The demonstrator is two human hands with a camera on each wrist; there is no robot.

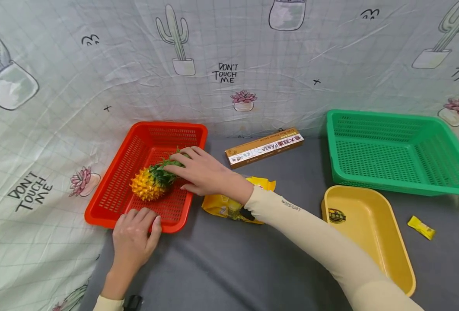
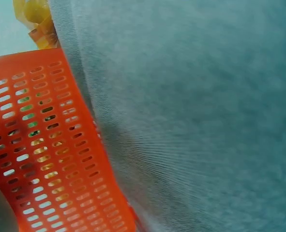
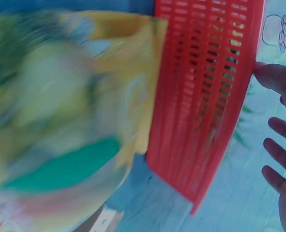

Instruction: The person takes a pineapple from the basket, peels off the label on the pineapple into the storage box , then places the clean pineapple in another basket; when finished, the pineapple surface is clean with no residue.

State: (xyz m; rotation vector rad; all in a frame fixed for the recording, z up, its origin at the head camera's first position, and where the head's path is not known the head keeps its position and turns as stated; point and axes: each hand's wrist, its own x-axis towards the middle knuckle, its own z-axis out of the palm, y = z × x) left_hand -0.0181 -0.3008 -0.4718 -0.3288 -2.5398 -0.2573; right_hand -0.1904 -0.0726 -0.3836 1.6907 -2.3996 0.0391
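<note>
A small pineapple (image 1: 150, 183) with a yellow spiky body and green leaves lies in the red basket (image 1: 179, 226). Over its leafy crown spreads my right hand (image 1: 200, 170), fingers apart and reaching into the basket. In the right wrist view, the thumb of the right hand (image 3: 285, 92) is right at the basket rim, and the fingers are loosely bent. My left hand (image 1: 134, 237) holds the basket's near rim, fingers bent over it and thumb on the outside. Only a dark edge of the left hand (image 2: 0, 208) shows in the left wrist view.
Under my right forearm lies a yellow packet (image 1: 218, 205), partly hidden. Behind it is a brown and white pasta box (image 1: 264, 147). To the right stand a green basket (image 1: 393, 185) and a yellow tray (image 1: 373, 229), with a small yellow wrapper (image 1: 421, 227) beside it.
</note>
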